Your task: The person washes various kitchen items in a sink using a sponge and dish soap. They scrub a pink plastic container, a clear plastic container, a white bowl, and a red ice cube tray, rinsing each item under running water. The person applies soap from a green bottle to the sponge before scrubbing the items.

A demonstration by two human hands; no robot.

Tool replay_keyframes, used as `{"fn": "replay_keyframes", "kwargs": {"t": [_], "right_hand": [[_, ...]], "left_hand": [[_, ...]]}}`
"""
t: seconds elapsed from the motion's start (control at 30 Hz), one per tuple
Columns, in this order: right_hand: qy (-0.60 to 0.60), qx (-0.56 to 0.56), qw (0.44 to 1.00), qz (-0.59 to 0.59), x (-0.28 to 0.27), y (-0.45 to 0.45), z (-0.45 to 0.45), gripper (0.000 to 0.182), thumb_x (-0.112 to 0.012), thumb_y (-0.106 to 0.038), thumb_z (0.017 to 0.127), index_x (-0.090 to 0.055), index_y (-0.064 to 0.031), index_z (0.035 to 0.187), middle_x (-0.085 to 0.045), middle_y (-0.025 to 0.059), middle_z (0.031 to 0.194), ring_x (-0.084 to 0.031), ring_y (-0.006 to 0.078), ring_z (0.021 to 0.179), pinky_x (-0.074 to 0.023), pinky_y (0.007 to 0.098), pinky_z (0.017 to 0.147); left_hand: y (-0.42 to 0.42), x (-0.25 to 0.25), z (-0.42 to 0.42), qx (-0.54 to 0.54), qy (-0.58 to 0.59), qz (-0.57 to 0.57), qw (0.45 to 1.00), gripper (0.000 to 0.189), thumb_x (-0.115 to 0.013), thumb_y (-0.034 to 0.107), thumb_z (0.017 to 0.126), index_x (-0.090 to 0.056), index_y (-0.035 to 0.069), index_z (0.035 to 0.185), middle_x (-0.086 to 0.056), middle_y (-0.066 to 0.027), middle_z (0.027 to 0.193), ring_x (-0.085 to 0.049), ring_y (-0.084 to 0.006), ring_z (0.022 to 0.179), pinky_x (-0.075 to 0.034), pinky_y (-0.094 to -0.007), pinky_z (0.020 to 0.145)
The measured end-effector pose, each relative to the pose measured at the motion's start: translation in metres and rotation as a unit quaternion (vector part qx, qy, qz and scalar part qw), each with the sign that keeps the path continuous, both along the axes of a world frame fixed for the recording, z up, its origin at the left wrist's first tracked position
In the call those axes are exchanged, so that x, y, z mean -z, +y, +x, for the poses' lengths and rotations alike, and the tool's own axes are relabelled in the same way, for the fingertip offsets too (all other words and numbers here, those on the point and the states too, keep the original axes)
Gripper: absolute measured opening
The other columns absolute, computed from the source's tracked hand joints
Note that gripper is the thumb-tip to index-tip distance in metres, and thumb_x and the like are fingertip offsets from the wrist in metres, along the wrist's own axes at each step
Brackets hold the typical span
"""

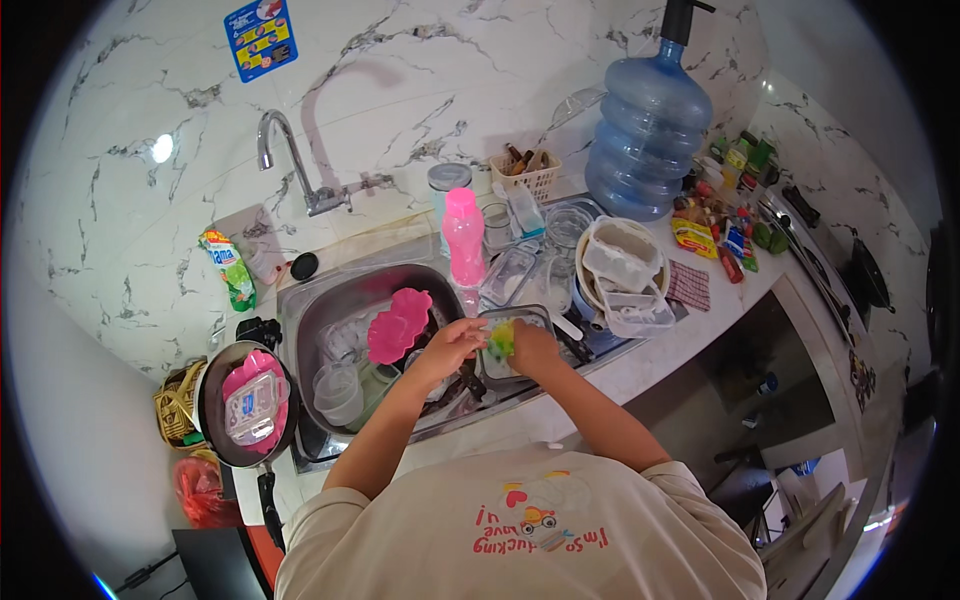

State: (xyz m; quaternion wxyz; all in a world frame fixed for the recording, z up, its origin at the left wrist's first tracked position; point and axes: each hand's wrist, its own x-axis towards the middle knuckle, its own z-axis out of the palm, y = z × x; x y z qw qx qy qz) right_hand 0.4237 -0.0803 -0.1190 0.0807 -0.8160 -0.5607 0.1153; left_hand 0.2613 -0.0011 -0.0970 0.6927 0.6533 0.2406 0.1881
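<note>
My right hand (536, 349) grips a yellow-green sponge (501, 342) over a rectangular container (504, 372) on the sink's drainboard. Close to that container's left side is my left hand (451, 349), its fingers pointing towards the sponge; whether they pinch something clear is too small to tell. A dark handle (472, 381) lies just below, between the hands. In the steel sink basin (315, 330), left of my hands, are a pink scalloped bowl (399, 325), a clear plastic tub (337, 392) and other dishes, partly hidden by my left forearm.
A pink bottle (464, 240) stands behind my hands. Stacked plastic containers (622, 255) fill the drainboard's right, before a large blue water jug (649, 135). The faucet (289, 161) rises behind the basin. Left, a frying pan (214, 439) holds pink and clear plastic items.
</note>
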Motion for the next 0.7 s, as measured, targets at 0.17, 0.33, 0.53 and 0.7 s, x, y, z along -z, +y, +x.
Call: {"fn": "replay_keyframes", "kwargs": {"t": [0.17, 0.33, 0.53, 0.7], "right_hand": [[-0.025, -0.024, 0.996, 0.082, 0.013, 0.006, 0.013, 0.044, -0.069, -0.028, 0.059, -0.053, -0.0048, 0.092, -0.059, 0.0135, 0.082, -0.058, 0.0283, 0.077, -0.0458, 0.0382, 0.065], [-0.01, -0.033, 0.997, 0.064, -0.033, 0.005, 0.014, 0.038, -0.065, -0.042, 0.061, -0.061, -0.0059, 0.073, -0.059, 0.0134, 0.07, -0.058, 0.0302, 0.069, -0.0446, 0.0393, 0.061], [-0.03, -0.039, 0.996, 0.069, -0.05, -0.008, 0.016, 0.03, -0.064, -0.032, 0.065, -0.061, -0.0054, 0.08, -0.06, 0.012, 0.077, -0.058, 0.0285, 0.076, -0.0452, 0.038, 0.065], [0.003, -0.021, 0.986, 0.164, -0.03, -0.009, 0.011, 0.027, -0.054, -0.007, 0.062, -0.057, -0.0051, 0.089, -0.056, 0.0162, 0.086, -0.055, 0.0312, 0.081, -0.0432, 0.0388, 0.071]], "left_hand": [[-0.007, -0.005, -0.027, -0.04, -0.011, -0.142, 0.989, 0.03, -0.046, 0.016, 0.086, -0.046, 0.006, 0.114, -0.054, -0.0075, 0.105, -0.052, -0.0157, 0.096, -0.041, -0.0283, 0.079], [0.006, 0.013, -0.052, -0.109, 0.013, 0.064, 0.992, 0.029, -0.05, 0.011, 0.082, -0.048, 0.004, 0.11, -0.055, -0.0061, 0.1, -0.053, -0.0133, 0.09, -0.04, -0.0255, 0.079], [0.038, 0.015, -0.089, -0.214, 0.099, 0.188, 0.953, 0.028, -0.056, 0.012, 0.078, -0.051, 0.001, 0.103, -0.059, -0.0103, 0.091, -0.056, -0.0159, 0.083, -0.044, -0.0266, 0.071], [0.064, 0.025, -0.093, -0.248, 0.272, 0.299, 0.88, 0.037, -0.06, 0.028, 0.075, -0.053, 0.004, 0.102, -0.058, -0.0165, 0.094, -0.057, -0.0259, 0.085, -0.044, -0.033, 0.074]]}}
